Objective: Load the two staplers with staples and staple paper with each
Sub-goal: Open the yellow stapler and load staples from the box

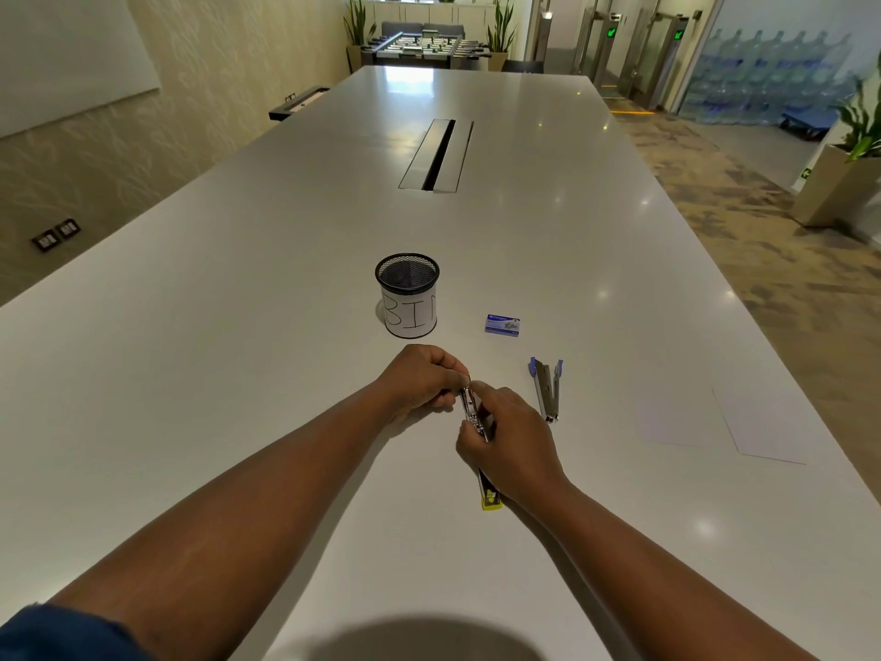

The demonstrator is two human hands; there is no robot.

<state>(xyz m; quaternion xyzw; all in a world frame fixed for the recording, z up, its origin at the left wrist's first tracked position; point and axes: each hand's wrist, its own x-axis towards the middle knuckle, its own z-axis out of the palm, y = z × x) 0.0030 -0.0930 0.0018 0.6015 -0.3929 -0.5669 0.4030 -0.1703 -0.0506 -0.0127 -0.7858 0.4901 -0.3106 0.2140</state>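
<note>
Both hands held a yellow-ended stapler (479, 438) at table centre, its long axis running twelve to six. The left hand (422, 381) pinched its far tip; the right hand (510, 438) curled around its middle. A blue stapler (548, 388) lay open at two o'clock, the staple box (502, 324) beyond, paper (758, 429) at three, clear tabletop between.

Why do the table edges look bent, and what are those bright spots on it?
Head view: the wide-angle lens splays the table edges outward; the bright spots are glare from lights off its glossy top; a dark shadow sits at the bottom edge; the white paper nearly vanishes against the white surface.
</note>
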